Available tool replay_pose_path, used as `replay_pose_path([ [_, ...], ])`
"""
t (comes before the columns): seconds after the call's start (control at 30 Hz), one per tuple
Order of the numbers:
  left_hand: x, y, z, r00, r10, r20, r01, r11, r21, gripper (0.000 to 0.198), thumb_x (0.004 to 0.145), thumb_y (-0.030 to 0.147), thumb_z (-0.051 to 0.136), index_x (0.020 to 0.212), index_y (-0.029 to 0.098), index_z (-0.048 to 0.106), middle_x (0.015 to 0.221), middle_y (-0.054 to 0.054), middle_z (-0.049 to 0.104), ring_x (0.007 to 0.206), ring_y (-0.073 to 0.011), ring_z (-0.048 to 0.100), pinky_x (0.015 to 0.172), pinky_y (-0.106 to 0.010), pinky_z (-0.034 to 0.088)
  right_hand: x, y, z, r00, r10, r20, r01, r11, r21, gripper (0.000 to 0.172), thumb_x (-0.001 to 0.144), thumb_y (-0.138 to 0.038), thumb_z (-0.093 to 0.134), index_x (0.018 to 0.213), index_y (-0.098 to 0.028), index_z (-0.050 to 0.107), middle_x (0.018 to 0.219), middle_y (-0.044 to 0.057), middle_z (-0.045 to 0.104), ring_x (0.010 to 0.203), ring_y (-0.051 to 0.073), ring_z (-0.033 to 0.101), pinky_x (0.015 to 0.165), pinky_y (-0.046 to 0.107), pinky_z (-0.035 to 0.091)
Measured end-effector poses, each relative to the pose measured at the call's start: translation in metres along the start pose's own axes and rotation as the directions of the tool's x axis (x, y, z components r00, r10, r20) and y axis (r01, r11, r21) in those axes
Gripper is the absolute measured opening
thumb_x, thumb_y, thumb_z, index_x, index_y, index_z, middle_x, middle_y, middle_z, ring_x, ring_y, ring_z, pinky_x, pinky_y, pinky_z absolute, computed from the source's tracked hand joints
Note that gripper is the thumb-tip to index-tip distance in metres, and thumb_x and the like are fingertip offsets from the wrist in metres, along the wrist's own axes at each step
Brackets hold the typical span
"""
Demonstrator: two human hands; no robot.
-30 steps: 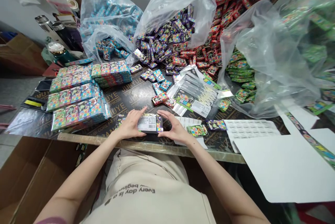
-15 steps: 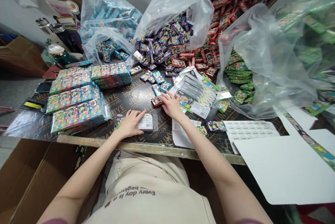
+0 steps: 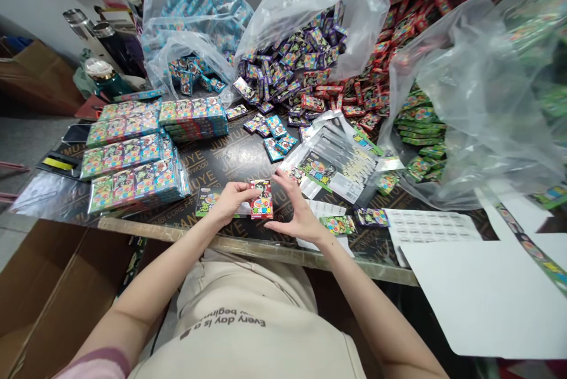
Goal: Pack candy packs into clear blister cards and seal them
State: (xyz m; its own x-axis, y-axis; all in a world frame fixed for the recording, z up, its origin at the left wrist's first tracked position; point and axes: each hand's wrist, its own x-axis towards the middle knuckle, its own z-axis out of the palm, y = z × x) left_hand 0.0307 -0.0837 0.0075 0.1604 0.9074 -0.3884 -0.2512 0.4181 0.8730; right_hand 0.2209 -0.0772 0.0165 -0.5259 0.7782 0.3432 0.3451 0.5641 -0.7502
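Note:
My left hand [image 3: 233,203] grips a red packet [image 3: 261,199] upright near the table's front edge, its thumb across the packet's face. Under that hand lies a flat printed pouch [image 3: 206,201], partly hidden. My right hand [image 3: 297,212] is just right of the red packet, thumb and fingers spread apart, holding nothing. Several blue packets [image 3: 276,126] lie loose beyond the hands. To the right, a fan of clear printed pouches [image 3: 339,160] rests on the table, with a green packet [image 3: 338,224] and a purple packet [image 3: 372,216] in front.
Stacks of wrapped packets [image 3: 128,152] stand on the left, with flasks [image 3: 104,75] behind. Open plastic bags of blue, purple [image 3: 305,48] and green packets line the back, beside a red heap. White sheets [image 3: 482,290] lie at the right; a cardboard box [image 3: 48,296] is below left.
The red packet has come from beside the blue ones to the front, and my left hand now grips it. My right hand has moved nearer to me and opened. The view has shifted slightly.

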Motion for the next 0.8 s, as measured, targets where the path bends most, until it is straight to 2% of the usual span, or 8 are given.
replay_pose_path([
  [0.07, -0.001, 0.0, -0.003, 0.998, 0.036, 0.046, -0.042, 0.989, 0.144, 0.038, 0.064, 0.047, 0.075, 0.071, 0.01, 0.071, 0.066, -0.005, 0.068, 0.057, -0.0139, 0.059, 0.063, -0.027, 0.047, -0.002, 0.002, -0.004, 0.997, -0.078, 0.022, 0.079, 0.995, -0.055, 0.073, 0.068, -0.035, 0.073, 0.134, -0.026, 0.043, 0.136, 0.01, 0.049, 0.13, 0.029, 0.042, 0.107, 0.048, 0.033],
  [0.13, -0.003, 0.0, -0.01, 0.987, 0.149, 0.068, -0.163, 0.919, 0.359, 0.044, 0.07, 0.051, 0.068, 0.089, 0.012, 0.072, 0.083, -0.008, 0.071, 0.074, -0.0197, 0.063, 0.075, -0.033, 0.048, -0.004, 0.007, -0.004, 0.996, -0.078, -0.04, 0.073, 0.99, -0.12, 0.066, 0.067, -0.031, 0.071, 0.128, -0.026, 0.047, 0.124, 0.009, 0.056, 0.12, 0.028, 0.05, 0.102, 0.046, 0.036],
  [0.23, -0.006, -0.003, -0.028, 0.924, 0.349, 0.16, -0.343, 0.565, 0.75, 0.066, 0.068, 0.051, 0.071, 0.125, 0.018, 0.058, 0.123, -0.013, 0.061, 0.113, -0.0294, 0.054, 0.102, -0.047, 0.036, -0.009, 0.02, -0.005, 0.99, -0.015, -0.144, -0.022, 0.969, -0.248, 0.061, 0.064, -0.032, 0.073, 0.121, -0.025, 0.051, 0.116, 0.008, 0.06, 0.111, 0.029, 0.054, 0.098, 0.046, 0.035],
  [0.33, -0.008, -0.012, -0.045, 0.9, 0.298, 0.318, -0.375, 0.156, 0.914, 0.093, 0.059, 0.044, 0.08, 0.14, 0.021, 0.04, 0.135, -0.016, 0.049, 0.126, -0.0344, 0.041, 0.11, -0.058, 0.017, -0.018, 0.034, -0.005, 0.99, 0.038, -0.139, -0.088, 0.924, -0.371, 0.058, 0.064, -0.037, 0.072, 0.118, -0.026, 0.053, 0.115, 0.008, 0.061, 0.111, 0.031, 0.054, 0.102, 0.049, 0.026],
  [0.4, -0.008, -0.018, -0.051, 0.899, 0.251, 0.36, -0.381, 0.043, 0.923, 0.101, 0.06, 0.039, 0.079, 0.145, 0.021, 0.029, 0.131, -0.015, 0.051, 0.123, -0.0328, 0.045, 0.11, -0.059, 0.016, -0.023, 0.039, -0.004, 0.99, 0.057, -0.125, -0.105, 0.899, -0.425, 0.057, 0.067, -0.039, 0.071, 0.119, -0.026, 0.053, 0.118, 0.008, 0.062, 0.114, 0.031, 0.052, 0.104, 0.051, 0.019],
  [0.53, -0.008, -0.021, -0.051, 0.872, 0.321, 0.368, -0.407, 0.061, 0.911, 0.108, 0.063, 0.035, 0.076, 0.149, 0.022, 0.012, 0.127, -0.011, 0.052, 0.118, -0.0291, 0.049, 0.11, -0.054, 0.023, -0.027, 0.039, -0.002, 0.991, 0.106, -0.078, -0.127, 0.924, -0.359, 0.063, 0.064, -0.044, 0.074, 0.12, -0.025, 0.052, 0.119, 0.009, 0.062, 0.118, 0.032, 0.05, 0.106, 0.053, 0.016],
  [0.7, -0.009, -0.015, -0.049, 0.832, 0.375, 0.408, -0.483, 0.129, 0.866, 0.107, 0.065, 0.037, 0.075, 0.149, 0.024, 0.01, 0.128, -0.011, 0.052, 0.119, -0.0299, 0.048, 0.109, -0.053, 0.026, -0.021, 0.036, -0.006, 0.986, 0.159, 0.05, -0.15, 0.976, -0.157, 0.082, 0.059, -0.058, 0.075, 0.128, -0.025, 0.047, 0.129, 0.011, 0.056, 0.128, 0.032, 0.043, 0.109, 0.052, 0.018],
  [0.8, -0.006, -0.014, -0.046, 0.817, 0.421, 0.395, -0.482, 0.121, 0.868, 0.104, 0.067, 0.039, 0.074, 0.149, 0.023, 0.012, 0.125, -0.012, 0.053, 0.114, -0.0303, 0.051, 0.104, -0.051, 0.033, -0.019, 0.03, -0.007, 0.984, 0.168, -0.049, -0.174, 0.972, -0.161, 0.096, 0.057, -0.065, 0.074, 0.137, -0.023, 0.039, 0.136, 0.013, 0.05, 0.135, 0.033, 0.034, 0.11, 0.051, 0.016],
])
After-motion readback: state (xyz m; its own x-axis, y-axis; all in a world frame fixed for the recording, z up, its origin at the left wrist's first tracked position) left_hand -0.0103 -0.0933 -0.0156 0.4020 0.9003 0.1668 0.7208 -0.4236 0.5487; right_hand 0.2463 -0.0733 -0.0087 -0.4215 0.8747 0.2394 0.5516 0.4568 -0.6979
